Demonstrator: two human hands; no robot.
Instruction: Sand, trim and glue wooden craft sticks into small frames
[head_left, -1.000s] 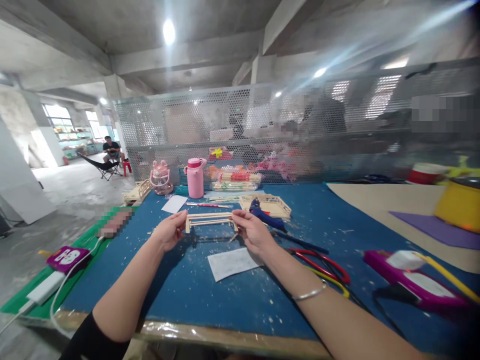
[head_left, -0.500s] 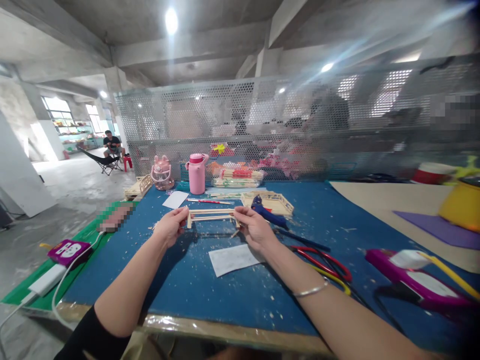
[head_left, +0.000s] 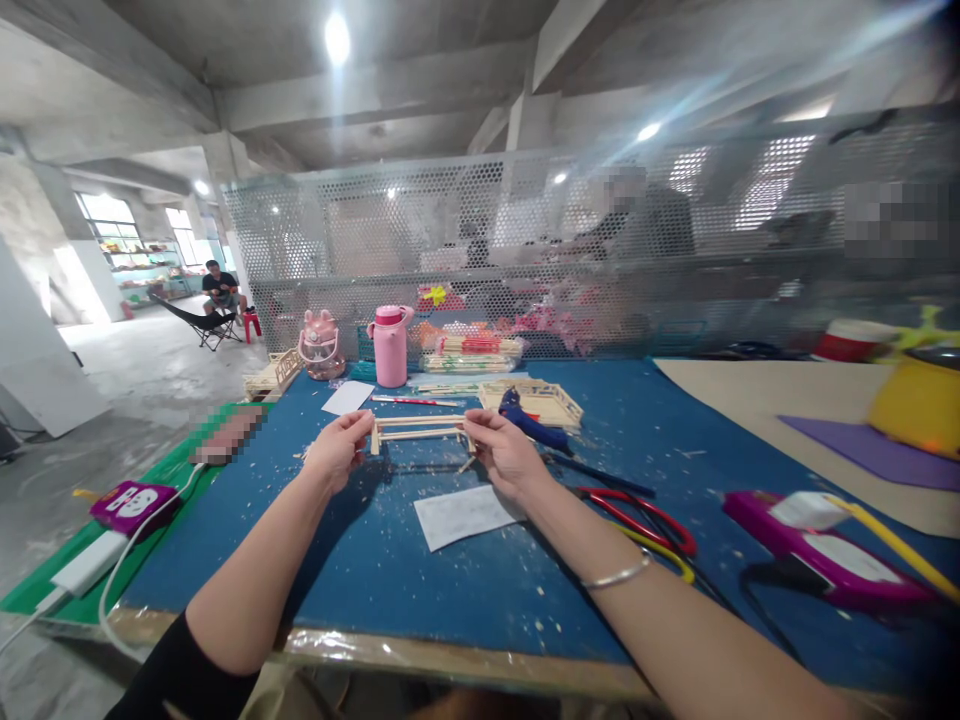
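Observation:
A small frame of thin wooden sticks (head_left: 418, 430) is held a little above the blue table (head_left: 420, 580). My left hand (head_left: 337, 450) pinches its left end and my right hand (head_left: 502, 450) pinches its right end, fingers closed on the sticks. A white paper slip (head_left: 461, 515) lies on the table just below the frame. A blue glue gun (head_left: 529, 422) lies just beyond my right hand.
A finished stick tray (head_left: 536, 400), a pink bottle (head_left: 390, 345), a pink cup (head_left: 321, 350) and stick bundles (head_left: 469, 358) stand at the back. Red scissors (head_left: 637, 515) and a purple tool (head_left: 817, 550) lie right. A power strip (head_left: 131, 500) sits left. A mesh screen (head_left: 525, 260) backs the table.
The frame and both hands have shifted slightly farther from me and a little up; the grip on both ends is the same.

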